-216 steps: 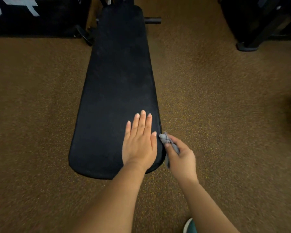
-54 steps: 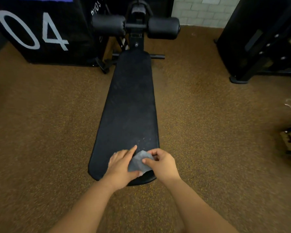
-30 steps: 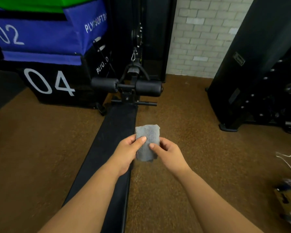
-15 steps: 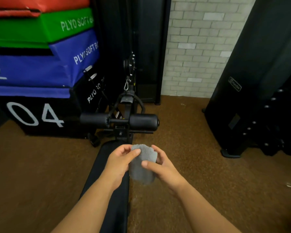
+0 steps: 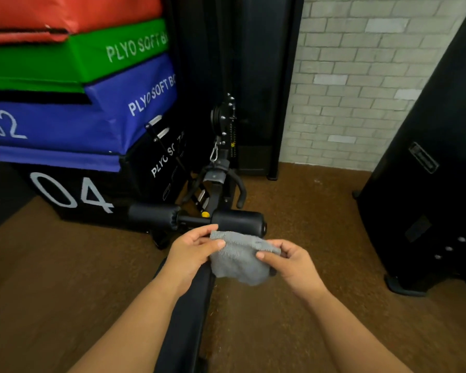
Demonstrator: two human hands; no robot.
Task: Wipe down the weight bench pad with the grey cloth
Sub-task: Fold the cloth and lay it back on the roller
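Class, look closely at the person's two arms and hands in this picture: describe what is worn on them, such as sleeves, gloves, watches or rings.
The left hand and right hand are bare, with no gloves. No ring, watch or wristband shows on either. Both forearms are uncovered right down to the bottom edge of the picture, so no sleeve is in view. The fingernails look short and unpainted.

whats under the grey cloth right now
Both hands, left and right, hold the grey cloth up. Below it show brown floor and the bench pad; the pad's far end is hidden.
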